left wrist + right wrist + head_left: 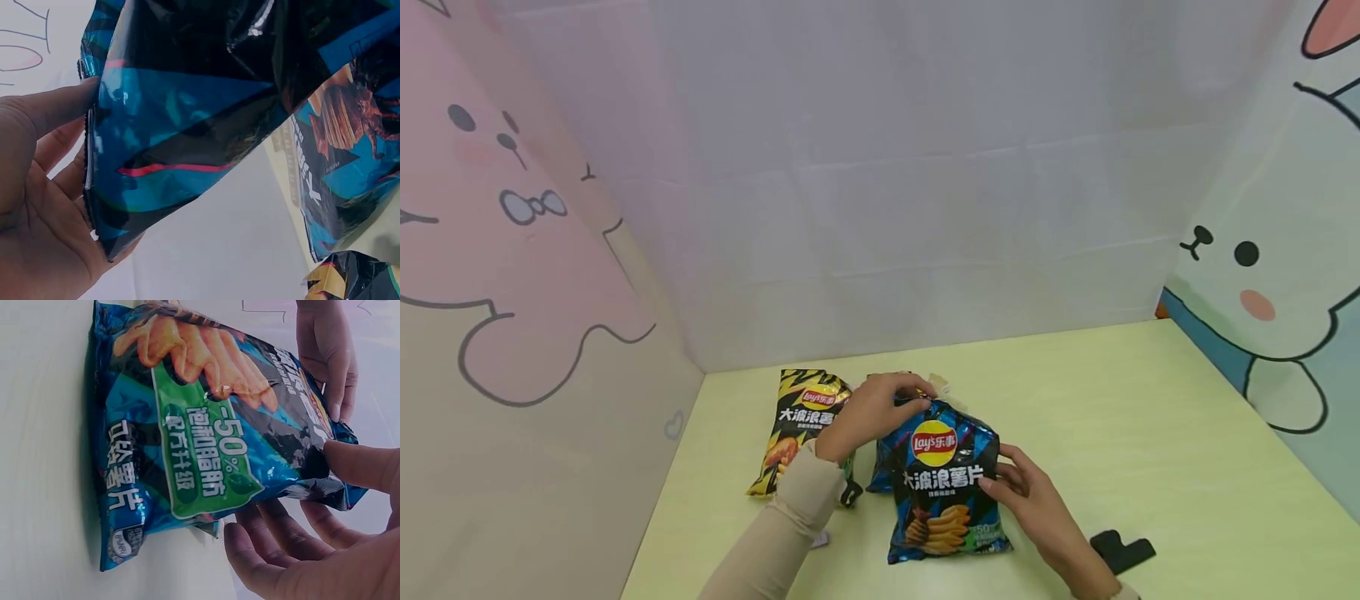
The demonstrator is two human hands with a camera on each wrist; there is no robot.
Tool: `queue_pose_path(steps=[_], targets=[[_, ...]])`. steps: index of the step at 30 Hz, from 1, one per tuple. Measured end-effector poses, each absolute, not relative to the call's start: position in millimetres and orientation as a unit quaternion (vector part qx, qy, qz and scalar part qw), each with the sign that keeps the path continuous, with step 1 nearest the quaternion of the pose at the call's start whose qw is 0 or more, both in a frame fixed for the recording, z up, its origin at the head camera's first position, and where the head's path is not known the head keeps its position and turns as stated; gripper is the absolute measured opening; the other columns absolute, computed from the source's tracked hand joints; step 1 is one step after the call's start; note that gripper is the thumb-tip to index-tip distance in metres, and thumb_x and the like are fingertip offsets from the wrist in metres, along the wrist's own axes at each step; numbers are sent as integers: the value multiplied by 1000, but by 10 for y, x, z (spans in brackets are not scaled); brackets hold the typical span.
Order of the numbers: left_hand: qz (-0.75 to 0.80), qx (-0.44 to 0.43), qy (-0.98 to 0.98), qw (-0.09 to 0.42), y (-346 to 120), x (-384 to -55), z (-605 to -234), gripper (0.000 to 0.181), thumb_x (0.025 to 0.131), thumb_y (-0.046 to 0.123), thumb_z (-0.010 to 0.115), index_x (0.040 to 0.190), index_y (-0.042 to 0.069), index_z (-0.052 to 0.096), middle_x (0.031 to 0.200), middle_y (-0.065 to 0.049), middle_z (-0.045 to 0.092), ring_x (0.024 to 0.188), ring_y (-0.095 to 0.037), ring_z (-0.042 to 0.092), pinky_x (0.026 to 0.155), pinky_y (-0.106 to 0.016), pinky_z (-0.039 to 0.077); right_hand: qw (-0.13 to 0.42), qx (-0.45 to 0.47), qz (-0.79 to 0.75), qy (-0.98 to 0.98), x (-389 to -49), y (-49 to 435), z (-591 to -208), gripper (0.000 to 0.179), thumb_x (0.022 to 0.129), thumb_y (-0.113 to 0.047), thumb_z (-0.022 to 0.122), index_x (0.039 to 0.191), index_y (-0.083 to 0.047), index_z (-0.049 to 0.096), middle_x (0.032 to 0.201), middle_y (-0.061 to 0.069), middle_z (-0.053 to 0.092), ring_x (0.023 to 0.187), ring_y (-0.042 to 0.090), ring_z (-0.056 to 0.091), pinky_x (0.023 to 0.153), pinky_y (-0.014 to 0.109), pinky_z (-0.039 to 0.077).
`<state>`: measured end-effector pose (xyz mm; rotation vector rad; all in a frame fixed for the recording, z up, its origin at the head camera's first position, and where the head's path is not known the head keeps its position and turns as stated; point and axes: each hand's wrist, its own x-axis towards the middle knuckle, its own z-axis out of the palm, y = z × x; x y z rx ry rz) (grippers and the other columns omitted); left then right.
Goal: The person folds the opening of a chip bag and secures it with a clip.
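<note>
A blue and black bag of potato chips (936, 500) with a red and yellow logo stands tilted between both hands. My left hand (871, 412) pinches its top edge; in the left wrist view the thumb lies on the crimped seam. My right hand (1033, 504) holds the bag's right side, with the thumb on the front and the other fingers behind, as the right wrist view shows. Partly hidden behind it is another blue chip bag (880, 477). A yellow and black chip bag (793, 429) lies to the left, partly covered by my left arm.
On the pale yellow table (1075, 400), a black angular piece (1122, 552) lies by the right forearm. Another small black object (851, 492) is beside the left forearm. A white curtain (880, 208) hangs at the back, with cartoon-printed walls at both sides.
</note>
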<state>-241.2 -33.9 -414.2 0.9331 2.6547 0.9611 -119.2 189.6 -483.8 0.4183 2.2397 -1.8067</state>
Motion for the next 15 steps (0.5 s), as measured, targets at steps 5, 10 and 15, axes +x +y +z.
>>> queue_pose_path(steps=[5,10,15], targets=[[334,315,885,76,-323,-2425,-4141,14,100,30,63,109,24,73,101,6,74,92,-8,67,86,-30,56,112,134,-621,764,-1213,1919,-4815,52,101,-26,62,148,-13,44,139,22,61,122,30,63,108,55,48],[338,313,884,81,-332,-2421,-4153,14,101,29,62,108,23,72,98,7,73,88,-5,66,81,-26,53,89,122,-633,759,-1256,1971,-4763,49,103,-28,58,149,-17,43,141,19,61,125,29,61,112,53,46],[333,314,886,78,-334,-2424,-4153,15,101,30,61,109,22,72,100,5,74,89,-7,67,81,-26,54,48,101,-637,762,-1359,1997,-4714,41,104,-23,56,145,-20,49,139,15,63,125,25,62,114,51,44]])
